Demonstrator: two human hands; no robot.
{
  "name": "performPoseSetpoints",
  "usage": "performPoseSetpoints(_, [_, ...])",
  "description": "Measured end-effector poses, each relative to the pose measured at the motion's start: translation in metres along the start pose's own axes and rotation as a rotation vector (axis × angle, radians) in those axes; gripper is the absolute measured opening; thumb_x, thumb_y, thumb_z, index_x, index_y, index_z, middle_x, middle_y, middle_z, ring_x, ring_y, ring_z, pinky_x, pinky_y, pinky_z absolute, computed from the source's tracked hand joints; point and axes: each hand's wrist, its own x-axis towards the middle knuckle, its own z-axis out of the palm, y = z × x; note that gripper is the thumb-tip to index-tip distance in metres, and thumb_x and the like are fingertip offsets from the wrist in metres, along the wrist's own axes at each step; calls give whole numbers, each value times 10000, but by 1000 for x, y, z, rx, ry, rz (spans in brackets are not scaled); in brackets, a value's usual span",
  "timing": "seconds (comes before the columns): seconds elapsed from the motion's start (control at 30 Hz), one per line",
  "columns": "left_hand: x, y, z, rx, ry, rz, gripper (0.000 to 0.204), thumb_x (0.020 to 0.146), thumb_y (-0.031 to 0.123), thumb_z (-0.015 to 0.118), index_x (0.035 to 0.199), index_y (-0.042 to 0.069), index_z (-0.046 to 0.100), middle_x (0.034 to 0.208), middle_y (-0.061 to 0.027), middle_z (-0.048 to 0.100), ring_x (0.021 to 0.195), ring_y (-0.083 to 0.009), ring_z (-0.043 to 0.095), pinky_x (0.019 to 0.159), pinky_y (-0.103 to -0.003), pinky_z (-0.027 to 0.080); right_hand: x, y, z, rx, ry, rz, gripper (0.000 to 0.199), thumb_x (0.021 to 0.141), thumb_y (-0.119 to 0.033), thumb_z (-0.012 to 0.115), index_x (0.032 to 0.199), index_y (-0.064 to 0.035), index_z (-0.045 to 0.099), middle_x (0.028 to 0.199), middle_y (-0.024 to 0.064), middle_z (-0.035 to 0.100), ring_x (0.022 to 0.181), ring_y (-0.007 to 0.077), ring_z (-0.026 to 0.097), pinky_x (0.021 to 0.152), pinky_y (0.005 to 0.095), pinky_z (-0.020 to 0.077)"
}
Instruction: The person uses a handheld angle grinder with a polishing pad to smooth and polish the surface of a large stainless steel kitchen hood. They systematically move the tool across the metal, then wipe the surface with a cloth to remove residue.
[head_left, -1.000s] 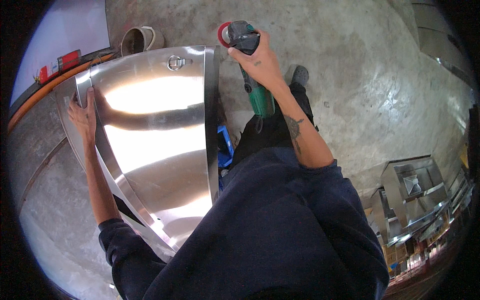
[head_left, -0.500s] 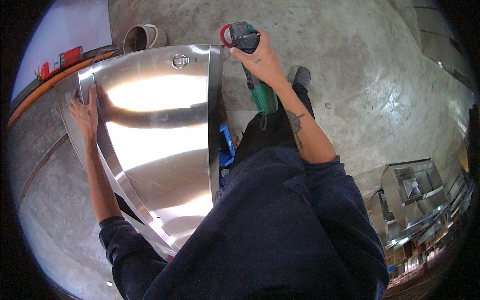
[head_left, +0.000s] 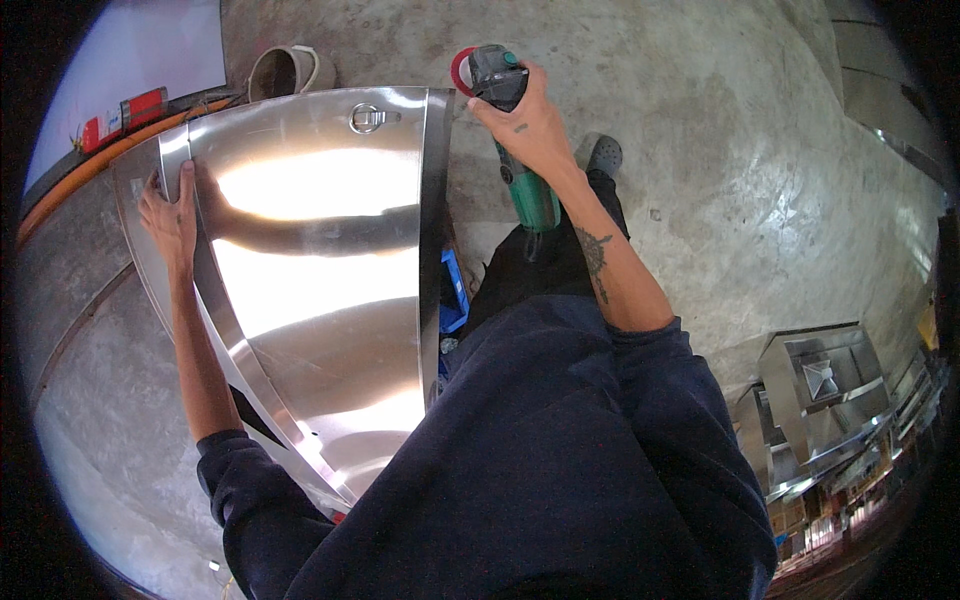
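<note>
Right hand (head_left: 525,125): fingers closed around the black head of a green angle grinder (head_left: 532,195). Left hand (head_left: 175,222): thumb straight along the folded left edge of a shiny metal panel (head_left: 320,300), other fingers bent at its outer side; whether they pinch cannot be told. The grinder's red-rimmed disc (head_left: 462,70) sits just beside the panel's far right corner. Grinder judged dense and rigid; hold by head and body, clear of the disc. Panel, left of the person, judged stiff along folds, slippery, easily scratched; hold at folded edges. Beyond: concrete floor (head_left: 720,200).
</note>
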Motion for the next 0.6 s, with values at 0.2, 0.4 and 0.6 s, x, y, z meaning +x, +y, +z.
performPoseSetpoints(0.2, [1, 0, -1, -8, -12, 27, 1153, 916, 883, 594, 1616, -22, 450, 1579, -321, 458, 1502, -480, 393, 1225, -668, 328, 6, 6, 4, -31, 44, -70, 1027, 906, -527, 803, 1585, 27, 268, 1112, 398, 733, 1043, 562, 747, 915, 564, 600])
performPoseSetpoints(0.4, [-1, 10, -5, -5, 4, 13, 1151, 924, 872, 598, 1606, -43, 452, 1567, -342, 457, 1491, -494, 398, 1209, -675, 342, 7, -5, 0, -33, -21, -2, 1023, 902, -532, 805, 1574, 39, 286, 1108, 406, 729, 1056, 559, 745, 937, 565, 595])
performPoseSetpoints(0.6, [-1, 10, -6, 6, 8, 37, 1121, 938, 844, 613, 1594, -53, 462, 1556, -333, 472, 1488, -482, 412, 1221, -658, 330, -1, -19, -3, -49, 26, -75, 994, 904, -496, 816, 1560, 40, 297, 1100, 394, 734, 1042, 560, 745, 945, 567, 591])
